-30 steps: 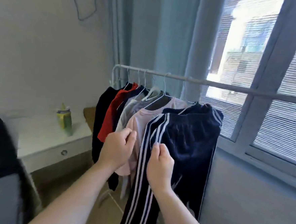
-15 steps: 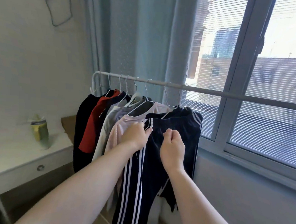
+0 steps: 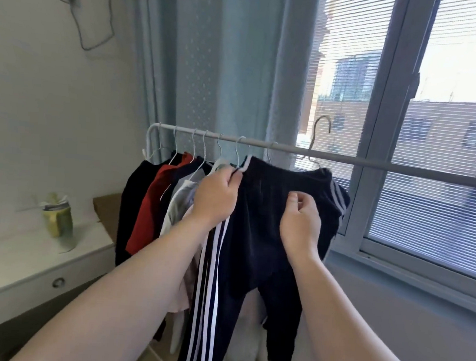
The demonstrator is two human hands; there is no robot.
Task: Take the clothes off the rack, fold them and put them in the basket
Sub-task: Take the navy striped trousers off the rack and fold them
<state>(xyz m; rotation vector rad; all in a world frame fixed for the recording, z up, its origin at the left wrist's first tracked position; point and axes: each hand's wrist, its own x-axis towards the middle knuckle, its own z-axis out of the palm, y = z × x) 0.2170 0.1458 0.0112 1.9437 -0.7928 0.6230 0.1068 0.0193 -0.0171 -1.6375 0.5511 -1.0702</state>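
Head view: left hand (image 3: 216, 198) and right hand (image 3: 301, 224) pinch plush navy white-striped trousers (image 3: 257, 252) near the waistband.

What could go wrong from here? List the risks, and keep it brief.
1. The hanger hook looks unhooked, sticking up above the rail. The left hand and right hand grip only the navy striped pants, so the hanger could slip out and drop.
2. The left hand is close beside the neighbouring pale shirt, and pulling may drag it along.
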